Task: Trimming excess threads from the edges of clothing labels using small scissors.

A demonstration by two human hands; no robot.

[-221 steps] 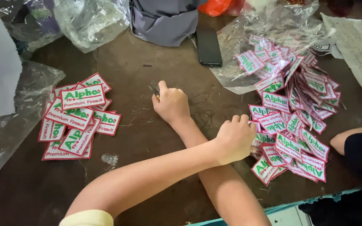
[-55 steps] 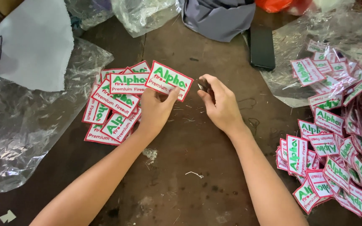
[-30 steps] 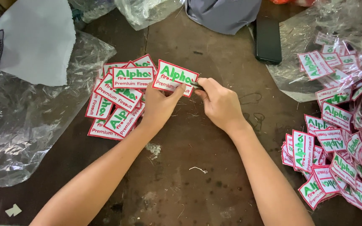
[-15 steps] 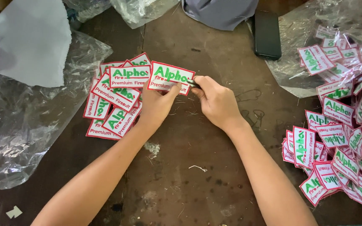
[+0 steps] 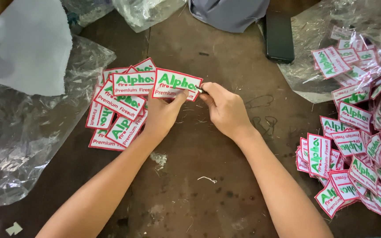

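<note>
My left hand (image 5: 163, 115) holds a white embroidered patch (image 5: 176, 84) with a red border and green lettering, pinched at its lower edge. My right hand (image 5: 225, 108) is closed around a small dark tool (image 5: 200, 91) whose tip meets the patch's right edge. Just left of the hands lies a small heap of the same patches (image 5: 116, 105) on the brown table (image 5: 199, 185). A much larger heap of patches (image 5: 358, 136) spreads along the right side.
Clear plastic bags (image 5: 27, 145) lie crumpled at the left, with a white cloth piece (image 5: 31, 48) on top. A black phone (image 5: 278, 37) and grey fabric (image 5: 228, 13) sit at the far edge. Thread scraps (image 5: 207, 179) dot the table near me.
Earlier my arms were crossed with the left hand reaching into the right heap. Now the left hand holds one patch over the left pile and the right hand's tool works at its edge.
</note>
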